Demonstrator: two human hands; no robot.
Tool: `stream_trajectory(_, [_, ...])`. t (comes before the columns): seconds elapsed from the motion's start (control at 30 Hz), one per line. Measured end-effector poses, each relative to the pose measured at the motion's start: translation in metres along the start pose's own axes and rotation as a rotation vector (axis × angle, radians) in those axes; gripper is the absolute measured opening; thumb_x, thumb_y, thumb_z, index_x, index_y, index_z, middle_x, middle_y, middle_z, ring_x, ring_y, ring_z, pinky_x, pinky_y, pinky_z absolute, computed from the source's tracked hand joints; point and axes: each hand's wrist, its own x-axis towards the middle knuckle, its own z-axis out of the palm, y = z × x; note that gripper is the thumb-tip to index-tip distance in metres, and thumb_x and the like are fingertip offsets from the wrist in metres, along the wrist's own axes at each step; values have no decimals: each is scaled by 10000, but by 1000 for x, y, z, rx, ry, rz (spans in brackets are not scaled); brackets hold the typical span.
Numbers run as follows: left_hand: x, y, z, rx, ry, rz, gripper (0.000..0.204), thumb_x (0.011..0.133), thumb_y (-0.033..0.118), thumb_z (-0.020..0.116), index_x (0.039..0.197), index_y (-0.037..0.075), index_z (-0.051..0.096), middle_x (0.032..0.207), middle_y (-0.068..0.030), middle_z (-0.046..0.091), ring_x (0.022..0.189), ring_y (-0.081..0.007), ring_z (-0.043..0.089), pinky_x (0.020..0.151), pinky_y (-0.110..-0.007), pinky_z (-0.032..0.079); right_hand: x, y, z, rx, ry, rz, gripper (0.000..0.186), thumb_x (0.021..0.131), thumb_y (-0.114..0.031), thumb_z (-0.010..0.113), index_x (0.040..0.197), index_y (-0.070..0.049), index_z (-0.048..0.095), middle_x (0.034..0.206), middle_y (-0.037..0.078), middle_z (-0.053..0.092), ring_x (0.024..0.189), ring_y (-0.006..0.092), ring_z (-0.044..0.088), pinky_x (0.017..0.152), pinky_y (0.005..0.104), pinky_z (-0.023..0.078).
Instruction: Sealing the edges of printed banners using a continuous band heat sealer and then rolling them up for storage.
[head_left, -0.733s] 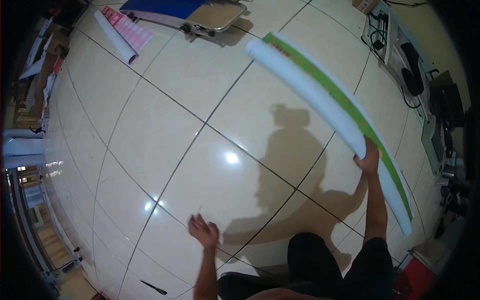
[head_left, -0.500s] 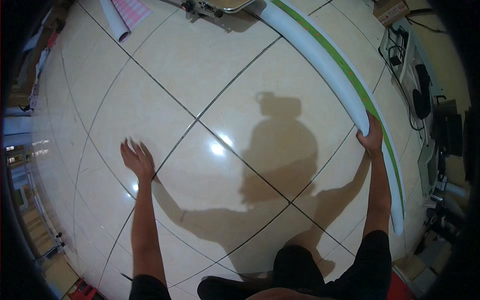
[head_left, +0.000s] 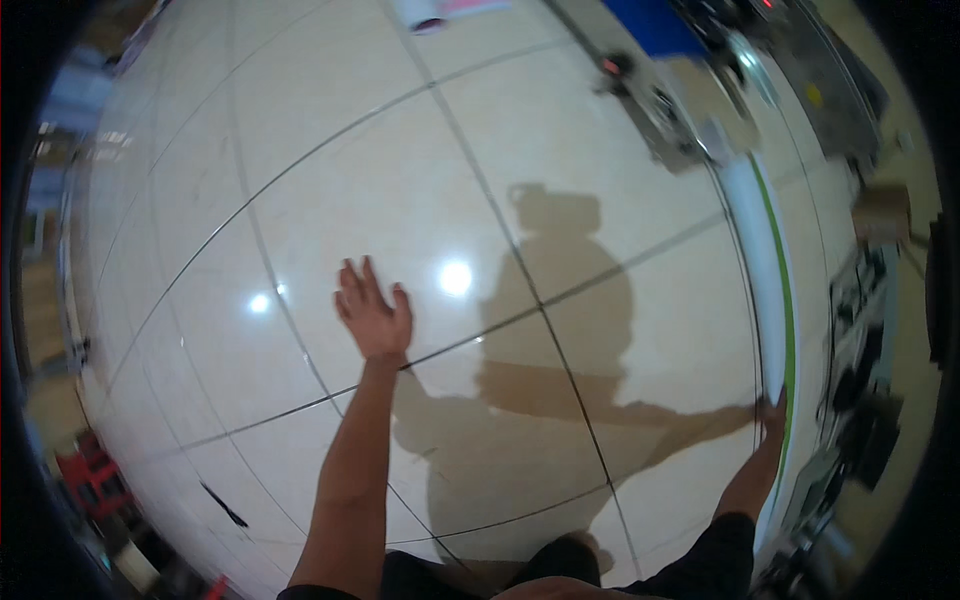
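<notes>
A long white rolled sheet (head_left: 757, 250) with a green stripe lies on the tiled floor along the right side. My right hand (head_left: 773, 410) grips this roll partway along, though blur softens its fingers. Over the tiles, left of the middle, my left hand (head_left: 378, 315) is open with its fingers spread and nothing in it. The far end of the roll meets a low metal machine (head_left: 660, 105) with a knob at its corner.
Another white roll (head_left: 420, 18) lies beside pink sheeting at the far edge. A dark thin object (head_left: 224, 505) rests on the floor at lower left, near a red item (head_left: 92, 470). A cardboard box (head_left: 882, 212) and dark equipment line the right.
My view has turned left, so the machine and roll now appear farther right. My left hand, still spread, sits nearer the middle; my right hand stays on the roll, lower in view.
</notes>
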Motion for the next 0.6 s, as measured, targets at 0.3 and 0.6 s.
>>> stream_trajectory(0.3, [6, -20, -31, -29, -44, -52, 647, 892, 349, 489, 1455, 63, 347, 1530, -232, 250, 1417, -393, 229, 1136, -555, 124, -79, -288, 65, -151, 587, 432, 545, 908, -297, 506, 1372, -24, 421, 1361, 239, 460, 1260, 413, 433, 1004, 551, 377])
stream_trajectory(0.6, [16, -12, -34, -115, -159, -82, 673, 890, 382, 495, 1464, 71, 333, 1536, -224, 232, 1425, -379, 212, 1139, -553, 115, -63, -893, 61, 548, 126, -935, 743, 764, -244, 691, 1424, -50, 408, 1554, 291, 104, 1383, 451, 274, 1044, 554, 318])
